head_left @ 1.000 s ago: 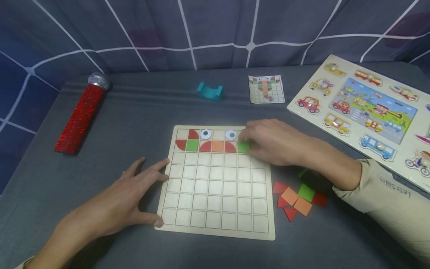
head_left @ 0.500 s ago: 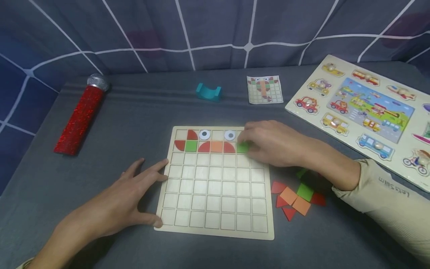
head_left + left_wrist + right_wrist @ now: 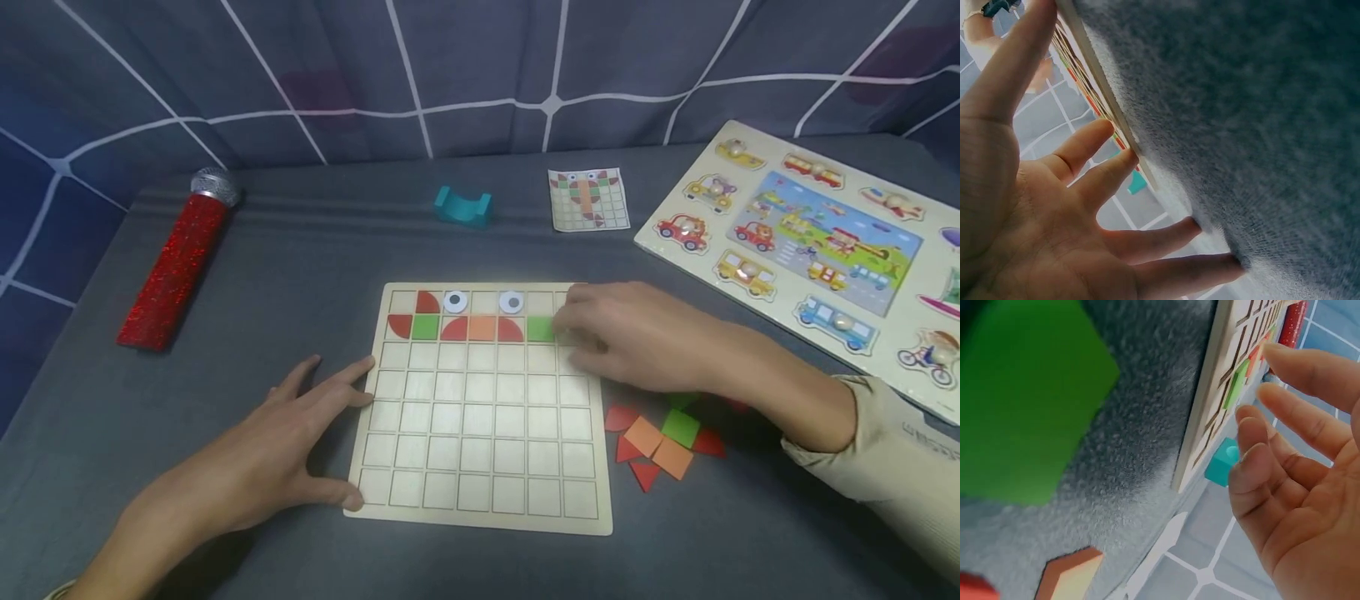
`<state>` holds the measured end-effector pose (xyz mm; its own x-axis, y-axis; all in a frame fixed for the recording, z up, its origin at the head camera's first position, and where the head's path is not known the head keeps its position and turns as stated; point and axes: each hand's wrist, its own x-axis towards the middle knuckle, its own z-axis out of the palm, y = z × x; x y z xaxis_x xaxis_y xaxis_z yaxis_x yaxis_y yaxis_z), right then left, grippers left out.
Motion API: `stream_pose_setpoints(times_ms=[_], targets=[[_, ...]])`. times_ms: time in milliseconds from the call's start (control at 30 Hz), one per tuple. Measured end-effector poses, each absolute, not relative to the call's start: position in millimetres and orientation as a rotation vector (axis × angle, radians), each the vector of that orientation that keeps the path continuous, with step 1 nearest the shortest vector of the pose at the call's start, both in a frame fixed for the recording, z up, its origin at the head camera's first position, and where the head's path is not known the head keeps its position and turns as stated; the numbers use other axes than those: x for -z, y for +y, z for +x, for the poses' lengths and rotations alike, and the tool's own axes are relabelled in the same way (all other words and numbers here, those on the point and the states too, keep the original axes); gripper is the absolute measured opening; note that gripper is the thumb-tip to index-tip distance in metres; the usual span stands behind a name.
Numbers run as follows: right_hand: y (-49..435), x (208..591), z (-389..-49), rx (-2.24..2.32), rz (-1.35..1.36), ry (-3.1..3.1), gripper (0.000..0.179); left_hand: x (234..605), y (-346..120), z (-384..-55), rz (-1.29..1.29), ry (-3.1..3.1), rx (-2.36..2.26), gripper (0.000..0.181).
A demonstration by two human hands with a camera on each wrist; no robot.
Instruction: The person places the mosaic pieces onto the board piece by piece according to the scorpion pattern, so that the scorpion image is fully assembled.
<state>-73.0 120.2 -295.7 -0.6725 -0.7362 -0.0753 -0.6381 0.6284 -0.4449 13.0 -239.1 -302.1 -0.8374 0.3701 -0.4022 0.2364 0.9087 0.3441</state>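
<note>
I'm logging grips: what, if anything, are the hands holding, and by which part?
Nothing visible: the right hand looks empty; the left hand only touches the left edge of the grid board.

We identify a play area, its building indeterminate, from the pale square wooden grid board [image 3: 480, 412], cream vehicle-picture peg puzzle [image 3: 821, 250] and dark-blue white-lined fabric backdrop [image 3: 480, 62].

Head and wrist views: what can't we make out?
Head view: square pale wooden grid board, upper right-end cells mostly hidden by the bare right hand.
Head view: pale flat vehicle puzzle board, right end cut off by the frame edge.
Head view: dark lettering on the beige fabric sleeve, too blurred to read.
Right wrist view: bright green flat tile, blurred, cut off at left.
</note>
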Motion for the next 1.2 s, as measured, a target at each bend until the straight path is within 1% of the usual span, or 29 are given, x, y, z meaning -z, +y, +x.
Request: stream_pose_setpoints(times_ms=[67,133,400,667,900,1200], targets=[[123.3,293.3,-66.4,0.544,-1.118,2.59,0.018,302.3,-239.3,13.1,0.444,2.602,-0.389,0.091],[126.4,292.0,-59.5,0.522,-1.122,2.575,0.016,302.5,-239.5,13.2,0.449,2.604,-0.391,0.091],[137.0,292.9,-39.0,0.458,-1.09,2.432,0.032,300.0,-238.7,14.3,0.436,2.587,-0.405,0.09],[140.8,296.5,-33.4,0.48,-1.151,2.452,0.038,300.4,-238.6,15.1,0.435,2.591,-0.409,0.09],[138.8,297.0,-28.4,0.477,-1.059,2.465,0.031,300.6,-239.8,14.7,0.454,2.606,-0.403,0.09],[141.9,299.5,-31.4,0.441,-0.944,2.45,0.03,300.6,-239.4,13.1,0.454,2.599,-0.409,0.09]])
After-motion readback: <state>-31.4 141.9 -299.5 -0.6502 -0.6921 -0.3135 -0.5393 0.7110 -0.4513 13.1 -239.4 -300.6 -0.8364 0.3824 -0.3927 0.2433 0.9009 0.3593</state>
